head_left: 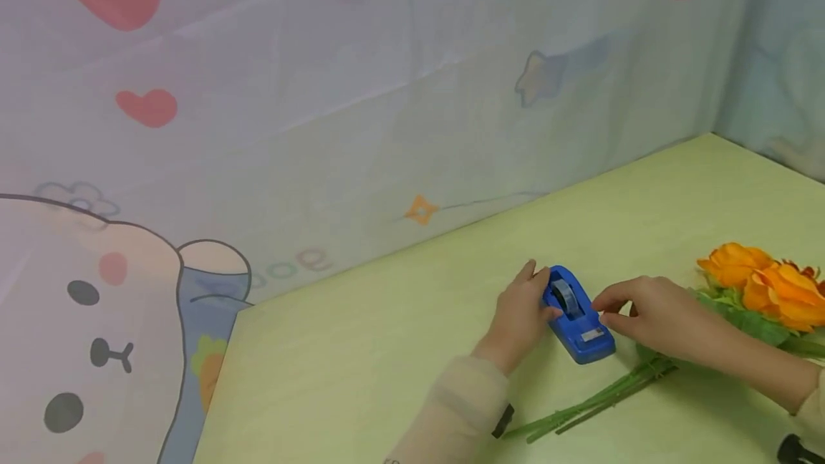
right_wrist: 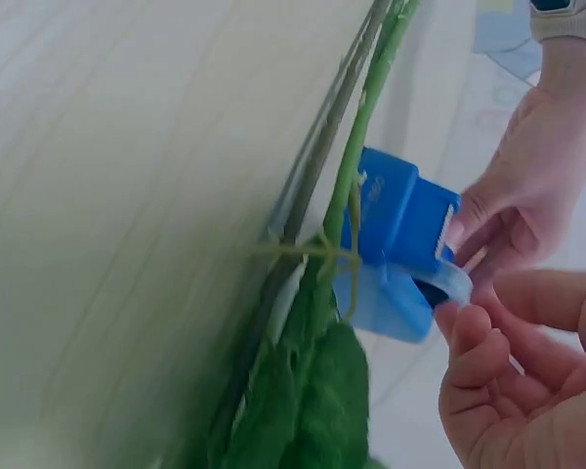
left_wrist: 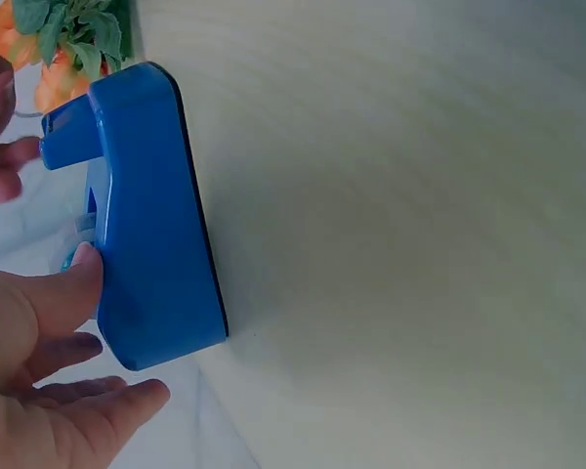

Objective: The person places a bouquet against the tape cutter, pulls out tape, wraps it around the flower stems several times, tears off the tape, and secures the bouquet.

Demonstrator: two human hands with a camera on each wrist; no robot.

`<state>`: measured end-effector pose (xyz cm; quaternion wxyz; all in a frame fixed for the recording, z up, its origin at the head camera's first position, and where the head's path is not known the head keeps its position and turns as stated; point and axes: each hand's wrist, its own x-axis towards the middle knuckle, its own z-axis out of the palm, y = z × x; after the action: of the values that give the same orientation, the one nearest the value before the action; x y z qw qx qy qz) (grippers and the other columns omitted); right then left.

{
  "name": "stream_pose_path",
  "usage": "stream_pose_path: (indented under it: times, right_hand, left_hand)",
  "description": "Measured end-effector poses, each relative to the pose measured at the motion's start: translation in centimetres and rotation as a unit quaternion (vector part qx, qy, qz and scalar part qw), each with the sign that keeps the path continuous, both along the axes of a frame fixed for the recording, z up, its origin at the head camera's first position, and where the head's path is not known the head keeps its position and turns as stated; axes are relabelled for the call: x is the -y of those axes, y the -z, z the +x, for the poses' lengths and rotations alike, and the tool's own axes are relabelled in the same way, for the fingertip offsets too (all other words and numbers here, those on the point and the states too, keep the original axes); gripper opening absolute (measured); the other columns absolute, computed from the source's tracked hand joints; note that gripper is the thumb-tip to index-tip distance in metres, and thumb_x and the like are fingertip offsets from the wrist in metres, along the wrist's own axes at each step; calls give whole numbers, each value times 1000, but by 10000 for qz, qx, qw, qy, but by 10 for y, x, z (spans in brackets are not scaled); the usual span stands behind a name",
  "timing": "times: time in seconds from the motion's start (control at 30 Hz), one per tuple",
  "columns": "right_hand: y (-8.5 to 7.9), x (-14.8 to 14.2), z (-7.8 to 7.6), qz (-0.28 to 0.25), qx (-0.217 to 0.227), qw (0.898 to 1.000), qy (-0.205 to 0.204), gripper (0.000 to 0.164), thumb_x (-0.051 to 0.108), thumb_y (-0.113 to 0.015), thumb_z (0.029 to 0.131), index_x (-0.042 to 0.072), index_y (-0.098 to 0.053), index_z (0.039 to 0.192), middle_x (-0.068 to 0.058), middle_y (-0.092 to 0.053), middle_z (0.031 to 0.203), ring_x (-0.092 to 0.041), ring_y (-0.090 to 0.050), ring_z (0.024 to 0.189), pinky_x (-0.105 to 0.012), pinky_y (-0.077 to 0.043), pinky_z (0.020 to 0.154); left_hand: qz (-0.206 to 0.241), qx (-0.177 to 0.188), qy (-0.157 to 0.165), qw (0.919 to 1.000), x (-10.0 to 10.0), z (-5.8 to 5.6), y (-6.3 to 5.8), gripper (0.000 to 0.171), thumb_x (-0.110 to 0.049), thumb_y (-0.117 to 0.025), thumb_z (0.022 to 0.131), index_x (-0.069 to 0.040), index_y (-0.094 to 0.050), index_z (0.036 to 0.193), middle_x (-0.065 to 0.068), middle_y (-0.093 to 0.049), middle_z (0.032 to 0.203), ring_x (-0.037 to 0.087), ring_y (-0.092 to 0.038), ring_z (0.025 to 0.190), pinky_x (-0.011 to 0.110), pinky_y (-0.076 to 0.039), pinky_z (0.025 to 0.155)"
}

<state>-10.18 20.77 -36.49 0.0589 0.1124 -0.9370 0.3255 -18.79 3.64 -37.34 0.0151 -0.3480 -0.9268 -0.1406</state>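
Note:
A blue tape dispenser (head_left: 583, 339) with a roll of clear tape (head_left: 567, 298) stands on the table, its side turned to the left wrist camera. My left hand (head_left: 518, 313) holds it at the roll end, thumb on the upper rim beside the roll and the other fingers around the far end. At the dispenser's right side is my right hand (head_left: 664, 317), its fingers bent and the thumb and index fingertips slightly apart. In the right wrist view, the right fingertips (right_wrist: 469, 327) are close to the tape roll; whether they touch a tape end cannot be made out.
Orange artificial flowers (head_left: 783, 296) with green leaves lie at the right, partly behind the right forearm. Their green stems (head_left: 593, 403) extend across the table (head_left: 361, 349) in front of the dispenser. A printed cloth backdrop (head_left: 309, 127) rises behind the table.

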Motion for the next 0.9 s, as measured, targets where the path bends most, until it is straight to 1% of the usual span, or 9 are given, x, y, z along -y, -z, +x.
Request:
stream_pose_path:
  times: [0.1, 0.13, 0.2, 0.3, 0.43, 0.47, 0.57, 0.77, 0.9]
  right_hand:
    - [1, 5, -4, -631, 470, 9965, 266, 22, 8, -64, 86, -5, -66, 103, -4, -66, 86, -13, -54, 64, -27, -45, 53]
    - [1, 6, -5, -900, 693, 9930, 340, 24, 7, -63, 87, -7, -64, 106, -5, -65, 86, -15, -54, 63, -27, -44, 52]
    - [1, 8, -7, -1419, 1190, 9813, 526, 28, 8, -60, 89, -10, -60, 111, -5, -63, 84, -17, -52, 61, -28, -42, 50]
    - [0, 8, -9, -1974, 1718, 9626, 694, 31, 7, -58, 90, -13, -56, 114, -5, -60, 80, -19, -48, 58, -27, -39, 48]
    - [0, 8, -11, -2262, 2076, 9482, 809, 31, 8, -58, 90, -14, -56, 113, -4, -60, 76, -17, -48, 57, -25, -38, 48]
    - [0, 8, -11, -2306, 2165, 9450, 836, 32, 8, -58, 90, -14, -56, 113, -4, -60, 75, -17, -48, 57, -25, -38, 48]
    - [0, 9, -13, -2368, 2365, 9378, 928, 31, 9, -59, 90, -13, -57, 112, -3, -61, 74, -16, -49, 57, -25, -39, 49]
    - [1, 11, -15, -2450, 2558, 9300, 982, 29, 10, -61, 90, -12, -59, 108, -2, -62, 72, -12, -50, 53, -22, -40, 48]
    - [2, 12, -16, -2566, 2699, 9228, 986, 28, 11, -62, 89, -12, -60, 106, -1, -62, 70, -10, -52, 52, -21, -42, 48]
  left_hand:
    - [342, 435, -57, 9985, -1, -1, 1, 58, -20, -70, 83, -4, -48, 134, 14, -42, 140, 20, -43, 127, 24, -38, 97]
    - [488, 608, -101, 9969, -1, -1, 2, 58, -18, -71, 83, -3, -48, 134, 14, -42, 140, 21, -42, 128, 24, -37, 98]
    - [899, 940, -167, 9914, -2, -2, 4, 58, -11, -73, 81, 0, -49, 133, 15, -45, 138, 23, -42, 127, 25, -36, 100]
    - [1554, 1379, -392, 9774, -3, -3, 6, 56, -4, -73, 78, 0, -52, 129, 12, -51, 132, 21, -47, 123, 26, -37, 99]
    - [2288, 1842, -854, 9521, -5, -3, 9, 57, 0, -76, 74, -3, -55, 127, 8, -56, 127, 19, -50, 119, 27, -39, 98]
    - [2369, 1927, -971, 9473, -5, -3, 10, 59, 0, -76, 74, -4, -54, 129, 7, -55, 129, 19, -49, 121, 28, -38, 99]
    - [2510, 2051, -1125, 9393, -6, -4, 9, 59, 1, -76, 73, -5, -55, 128, 6, -56, 128, 19, -49, 121, 29, -37, 99]
    - [2450, 2242, -1241, 9351, -8, -5, 6, 59, 1, -77, 73, -6, -56, 128, 5, -56, 128, 19, -49, 121, 29, -38, 99]
    - [2335, 2389, -1250, 9342, -7, -5, 4, 60, 0, -77, 72, -8, -56, 128, 3, -57, 127, 17, -50, 120, 28, -39, 98]
